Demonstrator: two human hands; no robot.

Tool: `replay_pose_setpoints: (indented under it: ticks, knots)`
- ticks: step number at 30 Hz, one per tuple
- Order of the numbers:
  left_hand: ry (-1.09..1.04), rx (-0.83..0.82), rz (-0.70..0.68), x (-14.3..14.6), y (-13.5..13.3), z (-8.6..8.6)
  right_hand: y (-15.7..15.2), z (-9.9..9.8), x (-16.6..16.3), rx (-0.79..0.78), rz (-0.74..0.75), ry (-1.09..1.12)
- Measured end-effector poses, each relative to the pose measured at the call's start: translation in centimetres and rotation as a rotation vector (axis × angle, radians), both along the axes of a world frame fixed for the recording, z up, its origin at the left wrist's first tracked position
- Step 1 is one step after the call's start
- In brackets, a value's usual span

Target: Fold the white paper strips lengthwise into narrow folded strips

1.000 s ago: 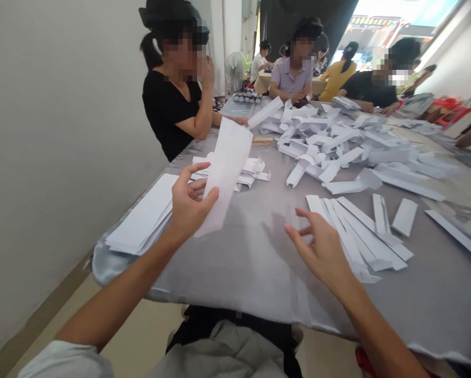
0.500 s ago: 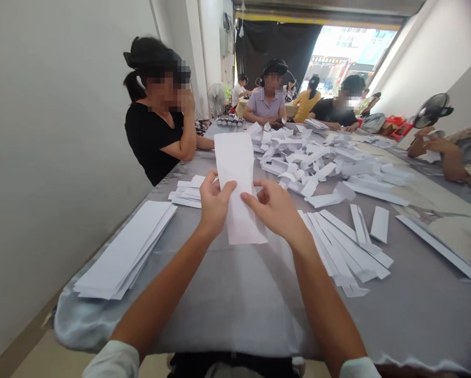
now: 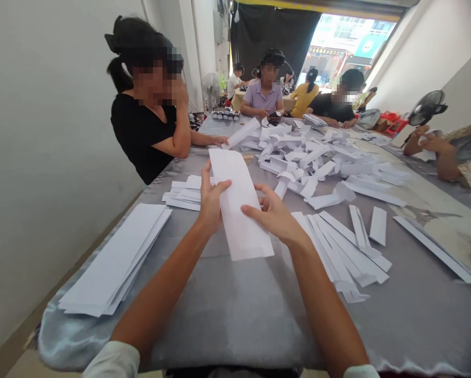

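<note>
Left hand (image 3: 210,198) half open, fingers pointing up, thumb pressed across the left edge of a long white paper strip (image 3: 239,210), with a light hold on it. Right hand (image 3: 272,216) loosely curled, fingers and thumb against the strip's right edge, sharing the hold from the other side. Strip lying at a slight slant between both hands, over the grey cloth-covered surface (image 3: 235,320); whether its lower end touches the cloth, impossible to tell. At 9 o'clock from the strip, just beside the left hand, a small pile of folded white strips (image 3: 182,195); farther out at 8 o'clock, a tidy stack of flat paper strips (image 3: 113,260). At 1 o'clock, a large loose heap of folded paper pieces (image 3: 314,157). At 3 o'clock, just beside the right hand, a fanned spread of long folded strips (image 3: 347,247).
</note>
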State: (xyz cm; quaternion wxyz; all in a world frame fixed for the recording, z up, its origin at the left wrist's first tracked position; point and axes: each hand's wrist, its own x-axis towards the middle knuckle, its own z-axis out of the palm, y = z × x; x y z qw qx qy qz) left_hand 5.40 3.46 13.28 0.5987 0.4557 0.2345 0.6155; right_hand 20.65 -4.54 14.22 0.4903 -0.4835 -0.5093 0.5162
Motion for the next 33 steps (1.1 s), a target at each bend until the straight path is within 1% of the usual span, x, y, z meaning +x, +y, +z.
replay_pose_setpoints:
  ticks: [2,3,7,10,12,16,18,20,23,26,29,33]
  knots:
    - [-0.005,-0.048,-0.043,-0.6,0.4,0.2,0.1,-0.1,-0.5,-0.035,0.080,0.033]
    - [-0.003,-0.068,-0.073,-0.8,0.5,0.3,0.2,-0.3,-0.7,-0.031,0.094,0.028]
    - [0.025,-0.142,-0.168,-1.8,1.0,0.5,0.6,-1.1,-1.3,-0.006,0.047,-0.036]
    - [0.068,-0.192,-0.159,-2.2,1.3,0.5,1.1,-1.6,-1.4,-0.036,0.056,-0.067]
    - [0.092,-0.207,-0.146,-2.1,1.5,0.6,1.5,-1.7,-1.5,-0.028,0.011,-0.064]
    - [0.105,-0.229,-0.156,-1.6,1.3,0.4,2.5,-2.2,-1.7,0.049,-0.178,-0.097]
    - [0.107,-0.234,-0.149,-1.4,1.1,0.2,2.9,-2.5,-1.7,0.059,-0.224,-0.168]
    - [0.114,-0.236,-0.139,-1.3,1.1,0.0,3.0,-2.6,-1.7,0.064,-0.233,-0.231]
    - [0.125,-0.254,-0.111,-1.2,1.2,-0.2,3.0,-2.7,-1.9,0.082,-0.229,-0.293]
    - [0.134,-0.277,-0.094,-1.4,1.6,-0.3,3.2,-2.5,-2.0,0.065,-0.209,-0.302]
    - [0.140,-0.318,-0.062,-1.6,1.9,-0.3,3.4,-2.5,-1.9,0.017,-0.120,-0.267]
    - [0.148,-0.329,0.000,-2.1,2.2,-0.1,3.6,-2.6,-1.9,-0.017,0.009,-0.148]
